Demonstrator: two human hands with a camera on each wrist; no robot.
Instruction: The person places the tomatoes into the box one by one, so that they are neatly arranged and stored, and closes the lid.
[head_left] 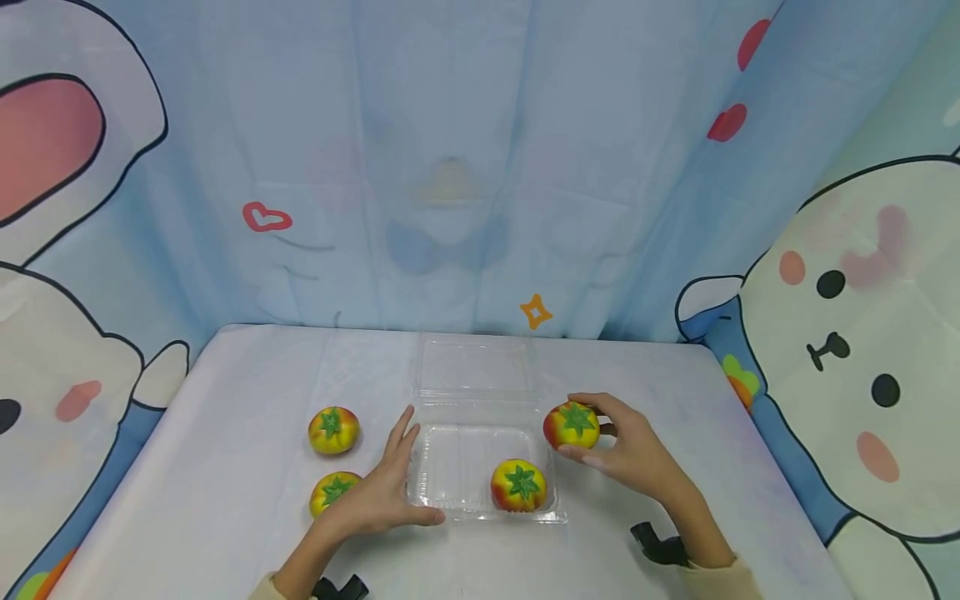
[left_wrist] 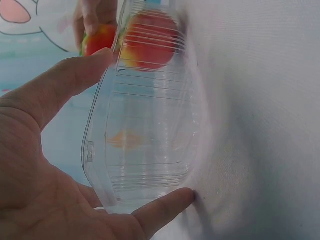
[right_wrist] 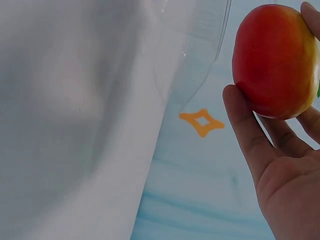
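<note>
My right hand (head_left: 626, 446) holds a red-and-yellow fruit (head_left: 572, 424) with a green star-shaped top between thumb and fingers, raised beside the box's right edge. A clear plastic box (head_left: 457, 471) lies with its lid (head_left: 476, 367) folded back. Inside it, towards the near right corner, sits a second such fruit (head_left: 519, 485). My left hand (head_left: 378, 492) spreads around the box's left end. In the left wrist view its thumb (left_wrist: 75, 80) lies at the rim and a finger (left_wrist: 167, 207) extends along the box's other side.
Two more of these fruits lie on the white-covered table (head_left: 247, 400) to the left: one farther back (head_left: 333, 430), one nearer (head_left: 330, 490) and partly hidden by my left hand. A blue cartoon-print curtain (head_left: 450, 167) hangs behind the table.
</note>
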